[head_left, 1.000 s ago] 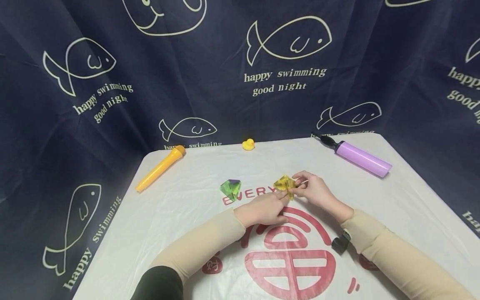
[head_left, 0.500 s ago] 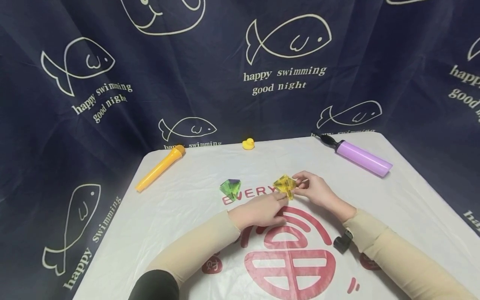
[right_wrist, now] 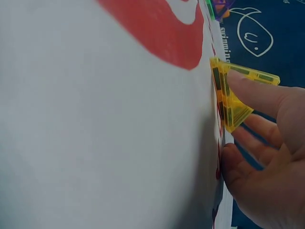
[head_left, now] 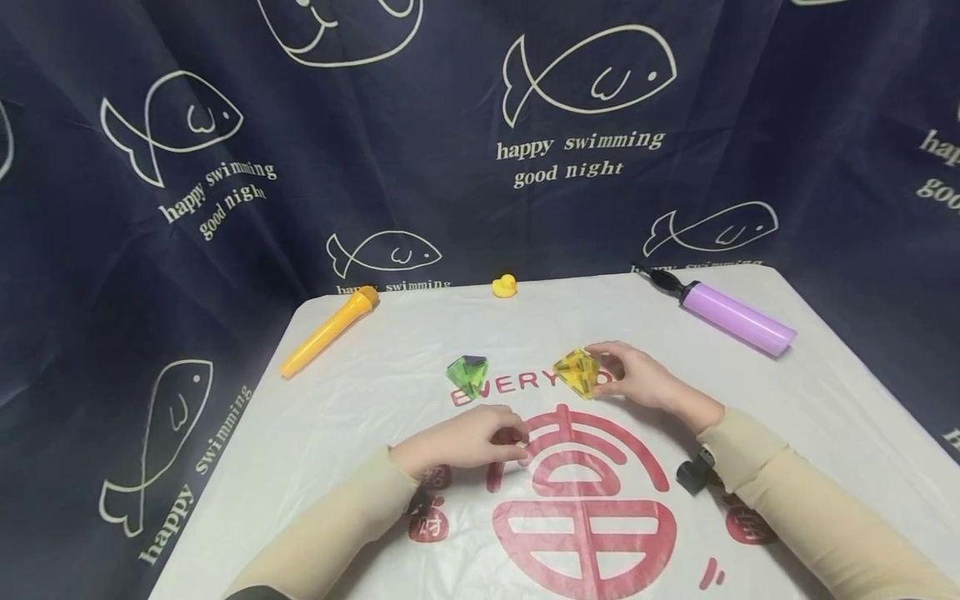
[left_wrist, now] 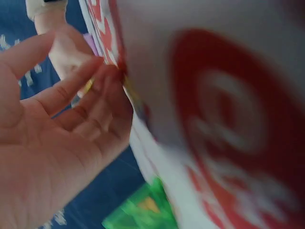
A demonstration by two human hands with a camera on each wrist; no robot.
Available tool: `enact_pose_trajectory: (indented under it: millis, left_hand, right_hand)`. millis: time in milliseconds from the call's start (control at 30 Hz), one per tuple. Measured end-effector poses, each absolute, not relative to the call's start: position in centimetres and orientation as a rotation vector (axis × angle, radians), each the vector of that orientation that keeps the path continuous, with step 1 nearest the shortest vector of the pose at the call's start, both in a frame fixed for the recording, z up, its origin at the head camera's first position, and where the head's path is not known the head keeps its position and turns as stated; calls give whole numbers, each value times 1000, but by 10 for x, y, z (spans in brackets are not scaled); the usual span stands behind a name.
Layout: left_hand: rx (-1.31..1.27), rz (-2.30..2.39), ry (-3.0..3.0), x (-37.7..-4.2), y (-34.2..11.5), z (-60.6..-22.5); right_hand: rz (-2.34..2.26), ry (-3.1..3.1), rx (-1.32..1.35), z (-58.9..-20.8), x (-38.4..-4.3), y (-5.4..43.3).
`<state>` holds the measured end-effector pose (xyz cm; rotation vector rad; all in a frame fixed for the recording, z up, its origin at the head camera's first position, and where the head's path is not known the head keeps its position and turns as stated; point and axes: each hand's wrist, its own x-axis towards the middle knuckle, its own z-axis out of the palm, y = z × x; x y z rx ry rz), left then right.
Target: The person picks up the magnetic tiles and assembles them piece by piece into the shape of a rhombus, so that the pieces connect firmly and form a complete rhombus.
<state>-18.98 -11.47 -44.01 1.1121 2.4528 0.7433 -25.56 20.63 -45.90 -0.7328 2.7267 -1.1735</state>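
A yellow see-through pyramid of magnetic tiles [head_left: 577, 372] sits on the white table cover. My right hand [head_left: 637, 375] pinches its right side; in the right wrist view the thumb [right_wrist: 250, 90] lies against a yellow face, while the other fingers spread below it. My left hand [head_left: 468, 437] is apart from the pyramid, over the red print, its fingers loosely curved around nothing. Just beyond it stands a green pyramid of magnetic tiles [head_left: 467, 377] with a purple face. The left wrist view shows the left palm [left_wrist: 52, 143], with the green tiles [left_wrist: 143, 210] blurred below.
A yellow toy microphone [head_left: 330, 332] lies at the table's left side. At the back edge sits a small rubber duck [head_left: 505, 286], and a purple hand pump [head_left: 735, 318] with a black handle lies back right. A dark blue fish-print curtain [head_left: 450, 167] hangs behind the table [head_left: 390, 333].
My left hand has let go of the yellow pyramid and moved left and nearer. The right hand stays at the pyramid, which has turned slightly. The head view has shifted a little.
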Motion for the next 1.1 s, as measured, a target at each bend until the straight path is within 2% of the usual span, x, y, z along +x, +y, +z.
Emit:
enact_pose_trajectory:
  millis: [267,467,567,800,1100]
  left_hand:
    - [676,887,2525,-200,-175,-437]
    - [338,838,2852,-223,-195,-433]
    - [358,806,2896,-237,-195,-432]
    - [617,803,2809,-263,-191,-438]
    - [558,836,2743,-274,-182,-440]
  right_hand:
    - [-1142,2647,-827,-457,-263,209]
    - [-1093,2623,-897,-459,-272,210]
    - [-1099,2595,-903,-460,-274,209]
    - [-1101,2646,-921,-461,-272,205]
    - [-1015,2774,-868,-463,-269,205]
